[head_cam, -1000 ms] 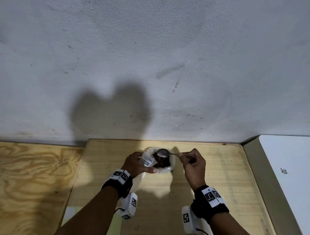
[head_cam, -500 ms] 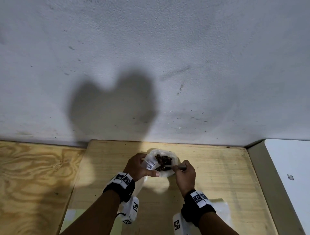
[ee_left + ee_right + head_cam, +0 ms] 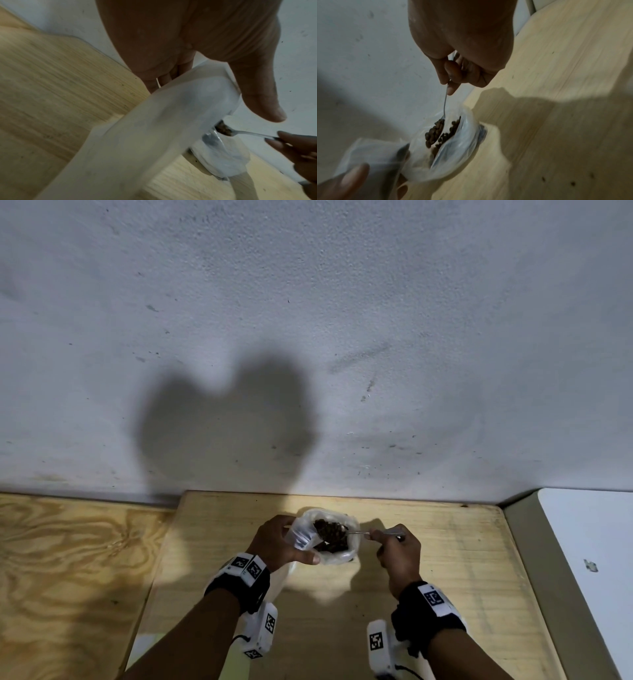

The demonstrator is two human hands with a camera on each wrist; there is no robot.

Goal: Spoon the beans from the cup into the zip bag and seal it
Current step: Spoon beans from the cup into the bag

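1. Two forearms reach forward over the wooden surface (image 3: pixel 428 542), each with a black wrist band carrying white marker tags.
2. Right hand (image 3: pixel 399 553): fingers (image 3: pixel 452 86) clamped on the handle of the spoon (image 3: pixel 359 532), thumb pressed against the handle.
3. Spoon: the bowl end is loaded with beans (image 3: pixel 435 131) and sits at the mouth of the zip bag (image 3: pixel 337 556); the handle runs out to the right.
4. Left hand (image 3: pixel 277 542): fingers curled round the left side of the zip bag, thumb (image 3: pixel 262 102) extended along its near edge, holding the mouth apart.
5. Zip bag: clear plastic, upright, mouth unsealed, dark beans visible inside.
6. Cup: cannot be told apart from the bag in these views.
7. Far side: a grey wall (image 3: pixel 308 320) bearing a shadow rises behind the surface.
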